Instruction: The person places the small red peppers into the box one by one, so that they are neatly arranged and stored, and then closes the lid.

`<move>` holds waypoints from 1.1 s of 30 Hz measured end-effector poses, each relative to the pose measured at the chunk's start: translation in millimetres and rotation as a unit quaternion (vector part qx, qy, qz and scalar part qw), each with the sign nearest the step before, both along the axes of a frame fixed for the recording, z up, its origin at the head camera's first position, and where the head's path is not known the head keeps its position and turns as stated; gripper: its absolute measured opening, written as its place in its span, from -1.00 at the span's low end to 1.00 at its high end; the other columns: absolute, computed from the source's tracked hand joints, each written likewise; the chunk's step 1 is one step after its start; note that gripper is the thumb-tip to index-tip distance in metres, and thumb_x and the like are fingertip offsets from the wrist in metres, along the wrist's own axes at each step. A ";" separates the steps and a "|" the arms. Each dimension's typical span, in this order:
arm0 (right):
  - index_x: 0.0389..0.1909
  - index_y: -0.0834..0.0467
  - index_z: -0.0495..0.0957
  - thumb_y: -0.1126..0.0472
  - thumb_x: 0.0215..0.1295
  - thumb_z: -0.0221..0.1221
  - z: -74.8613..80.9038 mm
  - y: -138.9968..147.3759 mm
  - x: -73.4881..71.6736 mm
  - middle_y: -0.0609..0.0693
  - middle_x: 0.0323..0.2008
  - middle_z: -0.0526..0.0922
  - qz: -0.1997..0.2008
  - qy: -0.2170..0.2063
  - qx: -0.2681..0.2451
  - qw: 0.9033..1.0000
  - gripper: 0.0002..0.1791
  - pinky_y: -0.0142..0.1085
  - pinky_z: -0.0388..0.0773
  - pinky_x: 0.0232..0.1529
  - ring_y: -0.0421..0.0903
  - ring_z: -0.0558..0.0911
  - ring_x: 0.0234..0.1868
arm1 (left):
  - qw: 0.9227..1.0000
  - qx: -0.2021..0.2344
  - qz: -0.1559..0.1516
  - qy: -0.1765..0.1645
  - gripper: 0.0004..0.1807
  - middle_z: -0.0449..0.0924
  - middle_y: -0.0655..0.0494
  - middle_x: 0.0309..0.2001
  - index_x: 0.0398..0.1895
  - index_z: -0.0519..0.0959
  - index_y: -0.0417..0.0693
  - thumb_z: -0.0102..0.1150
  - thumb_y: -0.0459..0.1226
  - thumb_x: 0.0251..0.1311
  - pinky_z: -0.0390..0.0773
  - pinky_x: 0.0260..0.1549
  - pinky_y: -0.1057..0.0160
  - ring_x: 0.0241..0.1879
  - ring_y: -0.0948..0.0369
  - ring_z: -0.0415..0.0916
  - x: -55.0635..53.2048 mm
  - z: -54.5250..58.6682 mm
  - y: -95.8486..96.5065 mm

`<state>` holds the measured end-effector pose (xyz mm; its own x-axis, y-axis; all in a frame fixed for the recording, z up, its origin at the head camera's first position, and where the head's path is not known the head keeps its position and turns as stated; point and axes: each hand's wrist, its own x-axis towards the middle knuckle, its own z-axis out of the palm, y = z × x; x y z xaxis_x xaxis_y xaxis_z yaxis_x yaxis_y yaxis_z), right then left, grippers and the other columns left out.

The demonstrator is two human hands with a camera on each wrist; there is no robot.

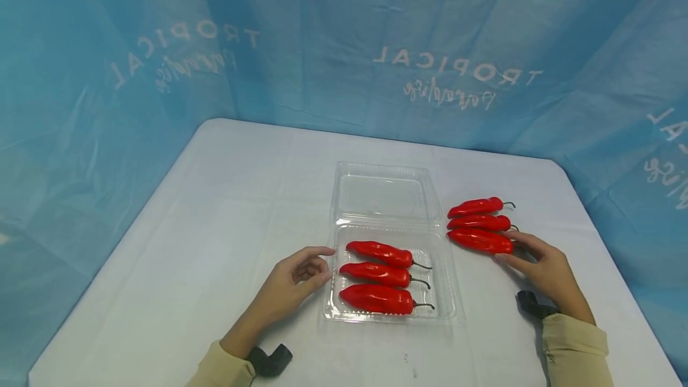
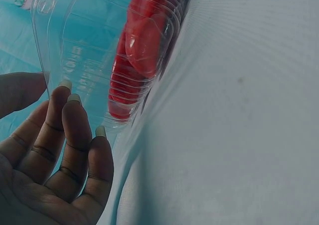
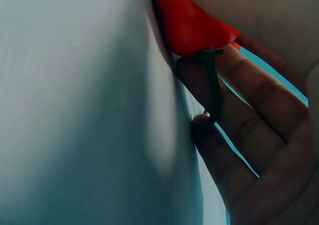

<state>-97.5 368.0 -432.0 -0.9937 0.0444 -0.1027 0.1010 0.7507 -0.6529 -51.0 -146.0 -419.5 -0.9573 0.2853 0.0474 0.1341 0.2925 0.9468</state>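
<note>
My right hand (image 1: 548, 270) pinches the stem end of a red chili pepper (image 1: 478, 240), the nearest of three in a row on the table. In the right wrist view, this pepper's green stem (image 3: 213, 85) hangs down in front of the fingers. At the left rim of a clear plastic clamshell box (image 1: 448, 279) is my left hand (image 1: 290, 282), index finger extended, its fingertips right at the rim. Three red chili peppers (image 1: 378, 275) lie side by side in the box, stems to the right. The left wrist view shows them (image 2: 147, 45) through the ribbed wall.
The box's clear lid (image 1: 381, 190) lies folded back, away from me. Two more red peppers (image 1: 478, 222) lie just beyond the pinched one. All rest on a white table (image 1: 242, 196), with a blue printed curtain (image 1: 333, 46) around its far and side edges.
</note>
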 end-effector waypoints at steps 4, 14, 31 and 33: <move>0.51 0.14 0.31 -0.28 0.20 0.38 -1.6 -2.6 -1.5 0.38 0.47 0.24 0.003 -0.027 0.000 1.000 -0.03 0.42 0.37 0.15 0.46 0.20 0.42 | 1.000 0.000 -0.001 0.001 -0.58 0.64 0.18 -0.21 0.23 0.59 0.04 0.35 -0.20 0.32 0.64 -0.09 0.29 -0.22 0.17 0.61 -0.1 -0.6 -0.3; 0.43 0.16 0.43 -0.27 0.23 0.35 7.4 -4.4 5.6 0.29 0.35 0.47 -0.032 0.019 -0.029 0.999 -0.12 -0.20 0.64 0.02 0.37 0.43 0.32 | 1.000 0.005 -0.003 -0.002 -0.59 0.64 0.17 -0.21 0.22 0.59 0.07 0.35 -0.19 0.32 0.64 -0.06 0.29 -0.21 0.17 0.61 -1.4 -2.5 -0.4; 0.29 0.05 0.61 -0.01 0.24 0.44 53.9 -61.1 23.8 0.10 0.18 0.66 -0.057 0.150 -0.082 0.984 -0.40 -0.59 0.52 -0.06 -0.26 0.63 0.12 | 1.000 -0.003 0.002 -0.003 -0.59 0.64 0.18 -0.21 0.22 0.59 0.07 0.36 -0.20 0.32 0.64 -0.08 0.29 -0.22 0.17 0.60 -0.7 -2.3 0.1; 0.26 0.07 0.62 0.04 0.25 0.44 55.6 -72.2 26.8 0.10 0.15 0.68 -0.038 0.160 -0.088 0.982 -0.44 -0.57 0.53 -0.06 -0.35 0.62 0.08 | 1.000 -0.004 0.003 -0.003 -0.58 0.64 0.18 -0.21 0.23 0.59 0.05 0.35 -0.19 0.32 0.64 -0.07 0.29 -0.22 0.17 0.60 -0.8 -2.4 0.3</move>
